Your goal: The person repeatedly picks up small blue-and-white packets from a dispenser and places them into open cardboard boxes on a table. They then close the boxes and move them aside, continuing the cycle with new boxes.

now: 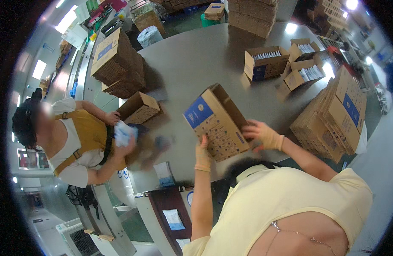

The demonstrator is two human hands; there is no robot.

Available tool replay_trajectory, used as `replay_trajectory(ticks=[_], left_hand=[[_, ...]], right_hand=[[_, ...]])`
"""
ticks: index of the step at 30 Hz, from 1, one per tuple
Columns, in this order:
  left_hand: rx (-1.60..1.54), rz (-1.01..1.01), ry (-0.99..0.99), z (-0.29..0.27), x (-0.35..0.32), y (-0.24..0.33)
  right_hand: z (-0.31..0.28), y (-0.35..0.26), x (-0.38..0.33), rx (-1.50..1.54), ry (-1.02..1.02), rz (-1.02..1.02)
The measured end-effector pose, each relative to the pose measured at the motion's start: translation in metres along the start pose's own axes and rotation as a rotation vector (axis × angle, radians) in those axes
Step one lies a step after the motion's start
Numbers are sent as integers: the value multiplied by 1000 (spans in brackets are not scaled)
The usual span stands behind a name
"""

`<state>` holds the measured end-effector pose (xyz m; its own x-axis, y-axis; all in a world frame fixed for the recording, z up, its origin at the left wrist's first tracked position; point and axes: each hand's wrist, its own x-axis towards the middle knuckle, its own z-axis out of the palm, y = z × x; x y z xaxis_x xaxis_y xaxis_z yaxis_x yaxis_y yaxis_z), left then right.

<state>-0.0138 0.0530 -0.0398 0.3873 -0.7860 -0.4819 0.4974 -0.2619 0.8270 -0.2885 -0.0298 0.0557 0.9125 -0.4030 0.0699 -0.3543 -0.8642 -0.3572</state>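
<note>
The grip first: the carton (215,123) is being held from both sides. The left hand (202,157), gloved, is pressed up against its lower near corner with the fingers laid on the printed face. The right hand (262,134), also gloved, is closed over its right-hand edge. The carton is tilted above the near edge of the bench (196,64), its blue-labelled panel turned upward and its open mouth facing away.

The box looks already opened out, so the step in hand is judged to be squaring it up. The next move would call for the flaps to be folded in while the walls are kept from collapsing, with one hand freed for that.

Just left, a white packet (124,135) is held in a co-worker's hands beside a smaller brown box (139,108). To the right, a slanting stack of flat cartons (333,115) is leaned at the bench edge. Farther off, open boxes (265,63) filled with white packets are set out, and a tall pile of folded cartons (117,64) is seen at the far left.
</note>
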Motion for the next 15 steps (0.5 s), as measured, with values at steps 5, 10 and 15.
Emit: replay_trajectory(ticks=[5, 10, 15], left_hand=[[-131, -192, 22, -48, 6, -124], [610, 187, 376, -33, 6, -51], [1068, 393, 512, -9, -24, 8]], right_hand=[[63, -20, 30, -68, -535, -66], [70, -56, 60, -171, -495, -65], [80, -67, 74, -227, -507, -111]])
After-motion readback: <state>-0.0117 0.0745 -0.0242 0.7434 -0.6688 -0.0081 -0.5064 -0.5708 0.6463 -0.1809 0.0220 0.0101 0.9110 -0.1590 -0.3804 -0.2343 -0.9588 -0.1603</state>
